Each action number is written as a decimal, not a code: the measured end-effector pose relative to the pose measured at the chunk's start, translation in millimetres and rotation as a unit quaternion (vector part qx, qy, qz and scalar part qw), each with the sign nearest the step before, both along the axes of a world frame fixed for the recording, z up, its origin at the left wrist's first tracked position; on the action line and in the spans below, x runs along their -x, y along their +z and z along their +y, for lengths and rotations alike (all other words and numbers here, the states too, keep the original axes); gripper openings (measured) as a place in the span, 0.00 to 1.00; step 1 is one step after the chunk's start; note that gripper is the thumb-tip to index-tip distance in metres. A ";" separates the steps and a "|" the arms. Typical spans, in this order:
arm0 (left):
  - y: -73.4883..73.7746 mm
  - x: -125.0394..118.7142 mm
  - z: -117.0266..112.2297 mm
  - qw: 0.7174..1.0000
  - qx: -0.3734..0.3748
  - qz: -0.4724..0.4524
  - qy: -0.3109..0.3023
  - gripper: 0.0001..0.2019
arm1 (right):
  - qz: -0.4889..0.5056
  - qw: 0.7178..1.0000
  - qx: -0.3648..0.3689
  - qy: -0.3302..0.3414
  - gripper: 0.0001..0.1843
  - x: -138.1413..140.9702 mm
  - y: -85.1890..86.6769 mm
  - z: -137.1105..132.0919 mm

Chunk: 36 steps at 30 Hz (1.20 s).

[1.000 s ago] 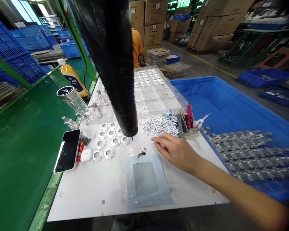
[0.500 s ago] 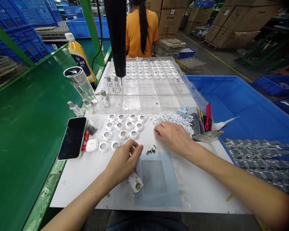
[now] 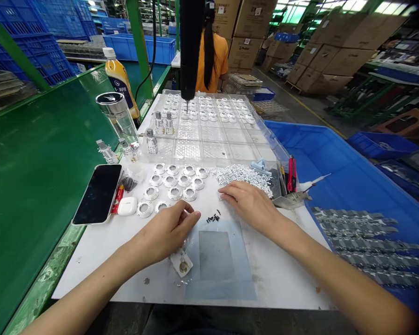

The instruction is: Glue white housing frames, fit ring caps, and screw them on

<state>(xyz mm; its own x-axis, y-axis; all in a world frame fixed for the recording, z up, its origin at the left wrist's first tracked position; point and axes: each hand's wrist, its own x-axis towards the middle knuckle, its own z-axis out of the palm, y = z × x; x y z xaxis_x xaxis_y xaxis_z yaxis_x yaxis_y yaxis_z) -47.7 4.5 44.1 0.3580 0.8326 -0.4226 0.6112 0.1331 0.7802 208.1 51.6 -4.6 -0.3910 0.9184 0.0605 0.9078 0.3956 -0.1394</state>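
Observation:
My left hand (image 3: 167,230) is closed around a white part with a brass-coloured round end (image 3: 182,264); the hand hides the part's upper portion. At the near edge of a heap of small white screw-like pieces (image 3: 242,177) is my right hand (image 3: 247,200), thumb and fingertips drawn together. Whatever is between them is too small to make out. Several black screws (image 3: 214,217) lie between the hands, just above a blue mat (image 3: 214,260). Left of the heap, white rings (image 3: 175,193) sit in rows. A dark power screwdriver (image 3: 189,56) hangs above the table, its bit pointing down.
Clear divided trays (image 3: 214,135) with white rings stand at the back. A phone (image 3: 97,194), a white case (image 3: 127,206), a glass flask (image 3: 117,116) and a drink bottle (image 3: 120,83) line the left. A blue bin (image 3: 300,139) borders the right. A person in orange (image 3: 212,60) is beyond.
My left hand has shifted slightly left with the white part. My right hand stays by the heap, its fingers straighter than before. The camera view has tilted up a little.

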 end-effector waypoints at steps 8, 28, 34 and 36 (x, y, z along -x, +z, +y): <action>0.5 53.6 -0.3 0.984 -0.155 0.017 -0.086 0.13 | 0.012 0.999 0.045 -0.027 0.10 4.8 -1.3 13.2; -4.1 43.1 -7.6 0.993 -0.048 -0.083 -0.063 0.20 | 0.039 0.998 -0.010 -0.041 0.14 6.4 1.1 -11.2; -34.1 21.4 -4.6 0.939 0.149 -0.289 0.109 0.10 | -0.011 0.999 0.016 -0.028 0.10 21.7 -1.5 17.7; -40.8 17.9 -5.9 0.934 0.161 -0.302 0.107 0.10 | 0.001 1.000 0.019 -0.010 0.10 19.9 -0.8 18.7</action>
<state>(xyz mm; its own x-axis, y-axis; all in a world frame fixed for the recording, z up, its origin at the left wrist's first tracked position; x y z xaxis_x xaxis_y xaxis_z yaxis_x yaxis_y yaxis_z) -65.5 -1.4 3.3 0.4517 0.7772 -0.4382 0.0053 0.4888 0.8724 188.1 70.4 -5.3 -0.3726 0.9276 0.0266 0.9149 0.3720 -0.1566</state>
